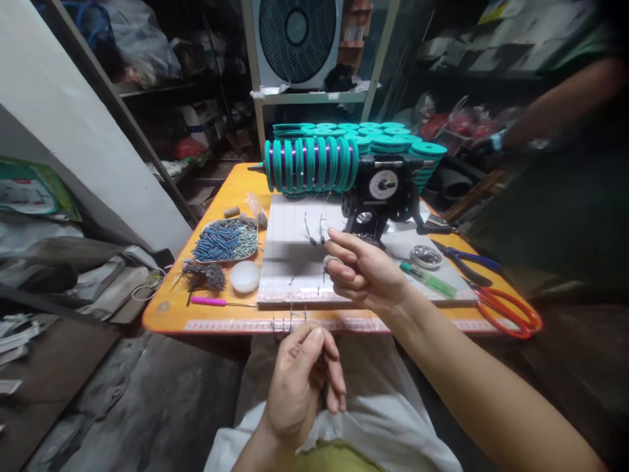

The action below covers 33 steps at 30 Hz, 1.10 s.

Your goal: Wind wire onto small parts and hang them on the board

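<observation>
Cluttered shelves and a fan fill the top of the frame; centre stage, an orange worktop carries a white gridded board. Behind it, mid-frame, a black winder holds teal spools on a shaft, fine wire trailing down to the board. Right hand, centre, fingers curled narrow, pinching what looks like that thin wire, kept taut. Left hand, bottom centre, loosely closed at the worktop's near edge; what it holds I cannot tell. Beads in a dish sit left, scissors right, within reach.
</observation>
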{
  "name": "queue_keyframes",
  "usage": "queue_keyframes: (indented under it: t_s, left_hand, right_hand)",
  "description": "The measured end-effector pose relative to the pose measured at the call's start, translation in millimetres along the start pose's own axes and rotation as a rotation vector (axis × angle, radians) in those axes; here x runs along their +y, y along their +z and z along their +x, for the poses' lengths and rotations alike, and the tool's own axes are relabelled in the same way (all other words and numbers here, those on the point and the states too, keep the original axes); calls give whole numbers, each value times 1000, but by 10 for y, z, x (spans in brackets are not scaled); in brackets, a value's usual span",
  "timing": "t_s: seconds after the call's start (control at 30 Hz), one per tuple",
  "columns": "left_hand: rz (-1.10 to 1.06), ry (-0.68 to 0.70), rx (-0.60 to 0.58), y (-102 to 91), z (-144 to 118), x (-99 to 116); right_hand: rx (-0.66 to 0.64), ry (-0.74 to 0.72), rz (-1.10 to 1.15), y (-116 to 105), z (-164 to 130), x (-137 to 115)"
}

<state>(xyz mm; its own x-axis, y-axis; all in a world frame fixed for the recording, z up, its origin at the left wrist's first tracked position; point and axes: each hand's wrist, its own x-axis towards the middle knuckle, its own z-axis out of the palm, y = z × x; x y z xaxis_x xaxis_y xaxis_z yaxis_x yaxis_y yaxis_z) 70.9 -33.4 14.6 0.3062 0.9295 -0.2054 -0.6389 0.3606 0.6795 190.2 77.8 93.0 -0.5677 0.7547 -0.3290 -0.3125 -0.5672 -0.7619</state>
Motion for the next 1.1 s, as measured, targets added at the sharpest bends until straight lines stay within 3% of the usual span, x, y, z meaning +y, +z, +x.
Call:
queue_keyframes:
  t_s: [0.3, 0.63, 1.1]
  left_hand:
    - [-81, -173, 27, -183, -369, -205]
    - [-145, -234, -60, -346, -491, -321]
    - [-131, -350, 23, -395, -720, -209]
  right_hand:
    - [11, 2, 19, -23, 21, 17]
    - [34, -18, -42, -36, -1, 5]
    - [48, -21, -46, -32, -9, 31]
